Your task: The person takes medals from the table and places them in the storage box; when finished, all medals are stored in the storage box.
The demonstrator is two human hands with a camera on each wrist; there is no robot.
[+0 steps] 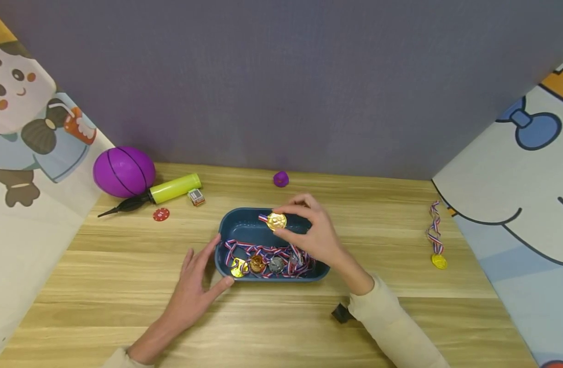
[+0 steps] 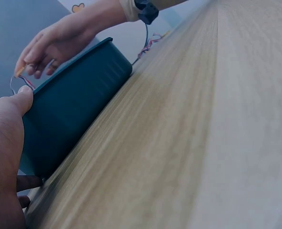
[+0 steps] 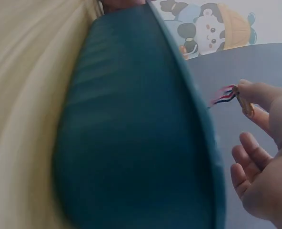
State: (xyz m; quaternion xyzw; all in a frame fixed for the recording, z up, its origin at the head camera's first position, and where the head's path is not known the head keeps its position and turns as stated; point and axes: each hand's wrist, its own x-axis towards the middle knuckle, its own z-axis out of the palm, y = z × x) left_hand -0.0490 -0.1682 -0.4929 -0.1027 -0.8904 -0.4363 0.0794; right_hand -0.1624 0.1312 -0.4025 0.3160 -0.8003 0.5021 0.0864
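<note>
Between thumb and index finger, my right hand [image 1: 315, 230] pinches a gold medal [image 1: 277, 221] over the dark teal plastic bin [image 1: 249, 209]. A short piece of its striped ribbon [image 3: 225, 94] sticks out past the fingertips in the right wrist view. My left hand [image 1: 194, 286] spreads against the bin's left end, its thumb [image 2: 24, 98] at the rim and its other fingers along the side. Inside the bin lie a gold medal [image 1: 238, 267], a bronze medal [image 1: 257, 264] and silver medals [image 1: 276, 264] among tangled red, white and blue ribbons [image 1: 267, 249].
At the far left sit a purple ball [image 1: 124, 172], a yellow-green hand pump [image 1: 176, 188], a small box [image 1: 196, 197] and a red chip [image 1: 161, 214]. A small purple object [image 1: 281, 179] stands near the back wall. Another gold medal [image 1: 439, 261] with ribbon lies at right.
</note>
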